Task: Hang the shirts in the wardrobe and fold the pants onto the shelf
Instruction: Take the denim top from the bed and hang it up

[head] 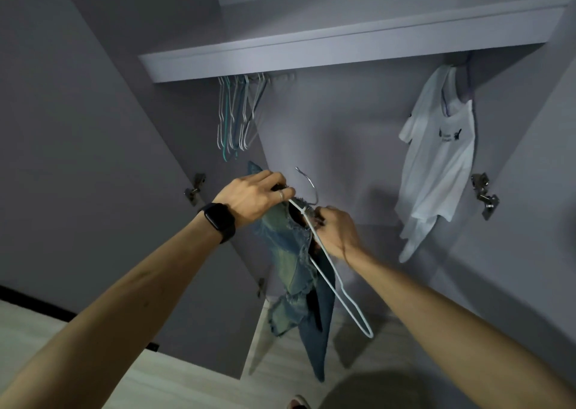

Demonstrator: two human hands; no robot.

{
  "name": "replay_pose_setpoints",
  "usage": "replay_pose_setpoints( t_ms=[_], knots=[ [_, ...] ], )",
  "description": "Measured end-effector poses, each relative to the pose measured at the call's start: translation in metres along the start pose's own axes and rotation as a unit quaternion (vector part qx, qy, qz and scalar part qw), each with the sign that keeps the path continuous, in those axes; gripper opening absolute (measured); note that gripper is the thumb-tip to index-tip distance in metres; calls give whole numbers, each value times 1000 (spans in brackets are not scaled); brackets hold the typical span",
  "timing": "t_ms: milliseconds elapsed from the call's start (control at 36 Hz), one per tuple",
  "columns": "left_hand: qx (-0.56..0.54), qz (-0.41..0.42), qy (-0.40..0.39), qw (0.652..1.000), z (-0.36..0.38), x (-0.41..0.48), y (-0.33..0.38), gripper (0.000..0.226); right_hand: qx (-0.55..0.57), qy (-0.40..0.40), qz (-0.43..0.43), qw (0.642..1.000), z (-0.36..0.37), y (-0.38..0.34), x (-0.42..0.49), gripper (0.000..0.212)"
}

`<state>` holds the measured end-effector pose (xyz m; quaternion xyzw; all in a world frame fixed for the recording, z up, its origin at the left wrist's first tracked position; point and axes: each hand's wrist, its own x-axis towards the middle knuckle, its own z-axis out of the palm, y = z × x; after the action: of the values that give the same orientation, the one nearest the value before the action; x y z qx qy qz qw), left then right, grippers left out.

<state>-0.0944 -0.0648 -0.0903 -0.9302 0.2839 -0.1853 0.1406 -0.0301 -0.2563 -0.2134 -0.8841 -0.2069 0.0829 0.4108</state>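
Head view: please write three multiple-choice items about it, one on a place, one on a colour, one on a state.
1. The white T-shirt hangs: A) at the right of the wardrobe B) at its left C) on the floor.
2. The hanger against the denim garment is: A) red B) white C) black.
3. The left hand: A) hangs idle B) points upward C) grips that garment.
Key: 1 A, it hangs far right of centre; 2 B, its wire looks white; 3 C, it clutches the cloth's top edge.
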Motion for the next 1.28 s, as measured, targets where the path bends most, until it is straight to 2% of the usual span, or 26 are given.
replay_pose_setpoints(
  t_ms=[111, 194, 278, 472, 611, 806, 917, 972, 1056, 1111, 1194, 1250, 1278],
  knots=[
    [7, -16, -35, 999, 5, -9, 2, 41, -131, 40, -29, 990, -15, 17, 1, 19],
    [17, -21, -46, 999, 13, -10, 4, 46, -232, 16, -15, 973, -24, 30, 0, 33],
    [40, -41, -48, 997, 20, -10, 2, 49, -267, 3, 32, 963, -36, 45, -4, 39],
    [51, -87, -62, 993, 34, -4, 2, 38, -285, 23, 118, 951, -70, 58, -6, 24],
    [20, -189, -129, 973, 44, 6, -5, 39, -296, 53, 143, 943, -91, 67, -7, 23],
    [12, -259, -114, 959, 50, 18, -6, 32, -203, 208, 96, 952, -121, 79, -5, 19],
    [4, -273, -116, 955, 52, 26, -1, 35, -165, 242, 71, 953, -130, 79, -1, 11],
    [6, -280, -124, 952, 53, 30, -1, 36, -91, 231, 77, 966, -136, 81, 3, 5],
    [17, -283, -134, 950, 54, 33, -4, 35, 64, 140, 134, 979, -147, 85, 12, 22],
    [31, -273, -139, 952, 54, 34, -8, 35, 108, 98, 173, 974, -150, 88, 20, 25],
    [44, -266, -144, 952, 53, 35, -12, 36, 95, 79, 205, 971, -146, 88, 25, 25],
    [46, -276, -147, 949, 52, 35, -16, 36, 31, 43, 191, 980, -141, 82, 22, 18],
    [48, -283, -151, 946, 51, 33, -19, 37, -4, 20, 175, 984, -138, 80, 20, 26]
  ],
)
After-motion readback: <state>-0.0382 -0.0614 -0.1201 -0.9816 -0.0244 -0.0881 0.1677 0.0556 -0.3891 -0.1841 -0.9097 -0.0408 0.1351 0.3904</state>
